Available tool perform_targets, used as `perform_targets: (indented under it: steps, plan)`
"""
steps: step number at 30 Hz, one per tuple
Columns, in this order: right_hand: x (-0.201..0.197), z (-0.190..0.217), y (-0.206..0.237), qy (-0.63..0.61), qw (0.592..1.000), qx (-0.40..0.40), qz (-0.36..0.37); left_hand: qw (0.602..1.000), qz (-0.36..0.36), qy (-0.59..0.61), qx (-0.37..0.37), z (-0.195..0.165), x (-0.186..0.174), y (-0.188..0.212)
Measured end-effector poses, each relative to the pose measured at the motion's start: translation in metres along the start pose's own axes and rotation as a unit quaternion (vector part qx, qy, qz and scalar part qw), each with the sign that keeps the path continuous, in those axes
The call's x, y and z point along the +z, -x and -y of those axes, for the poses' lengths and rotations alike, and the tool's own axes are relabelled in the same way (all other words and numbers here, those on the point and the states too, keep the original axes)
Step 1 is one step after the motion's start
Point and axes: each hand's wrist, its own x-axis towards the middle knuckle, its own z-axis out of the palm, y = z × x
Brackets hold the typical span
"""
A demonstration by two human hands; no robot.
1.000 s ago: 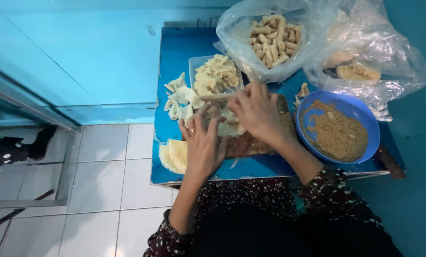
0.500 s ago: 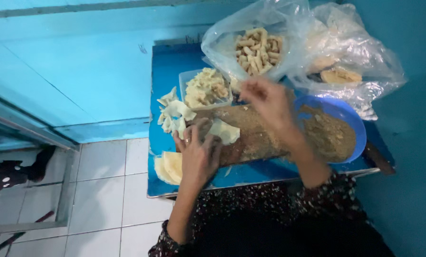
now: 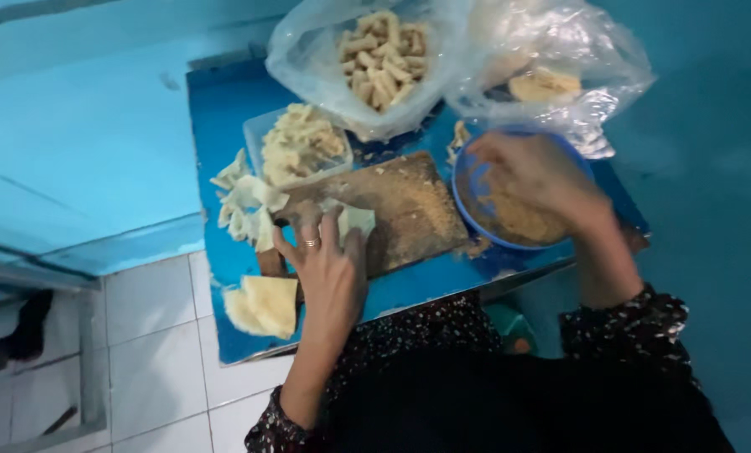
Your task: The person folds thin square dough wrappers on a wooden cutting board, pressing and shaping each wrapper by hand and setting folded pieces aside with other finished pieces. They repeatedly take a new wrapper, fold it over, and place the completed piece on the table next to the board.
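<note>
A blue desk (image 3: 409, 285) is standing over white floor tiles (image 3: 153, 335) against turquoise walls, and a brown cutting board (image 3: 409, 210) is lying near its middle; every place below is told from that board.

Nearest the person, off the board's left front corner, a stack of pale square wrappers (image 3: 266, 304) is lying on the desk. The left hand (image 3: 329, 268) is resting over the board's left end, fingers spread and flat, not clenched, pressing down on a single pale wrapper (image 3: 357, 220) that is lying on the board. That wrapper is peeking out just past the fingertips, on the side away from the person. Its long axis cannot be told, as the hand is covering most of it.

Right of the board, touching its edge, a blue bowl (image 3: 467, 180) is holding brown crumbly filling (image 3: 518, 220). The right hand (image 3: 535, 172) is dipping into the bowl, blurred; its fingers are curling downward, but whether they are grasping any filling cannot be told. The wrapper is lying to the left of this hand, across the board, so the left hand is by far the nearer to it.

Left of the board, loose folded pieces (image 3: 245, 205) are lying in a heap. Beyond it, a clear tub (image 3: 300, 147) is holding more pieces, and further back two plastic bags (image 3: 442, 59) are sitting, one full of pale rolled sticks (image 3: 379, 54).
</note>
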Motion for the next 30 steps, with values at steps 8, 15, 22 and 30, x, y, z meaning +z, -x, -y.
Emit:
perform_targets:
  steps: [8,15,22,30]
  plan:
    - [0.038,-0.024,0.024,-0.025,0.999,0.007,0.035,0.994,0.019,0.106,-0.003,-0.006,0.001,0.001]
    - [0.043,-0.028,0.047,0.024,0.993,-0.115,0.001,0.984,-0.032,-0.025,-0.174,0.024,-0.024,0.010]
    - [0.050,-0.031,0.060,0.010,0.999,0.033,0.001,0.983,-0.007,-0.016,-0.185,0.022,-0.009,0.008]
    - [0.080,0.017,0.010,-0.296,0.945,0.110,-0.079,0.983,-0.025,0.032,-0.181,0.021,-0.006,0.008]
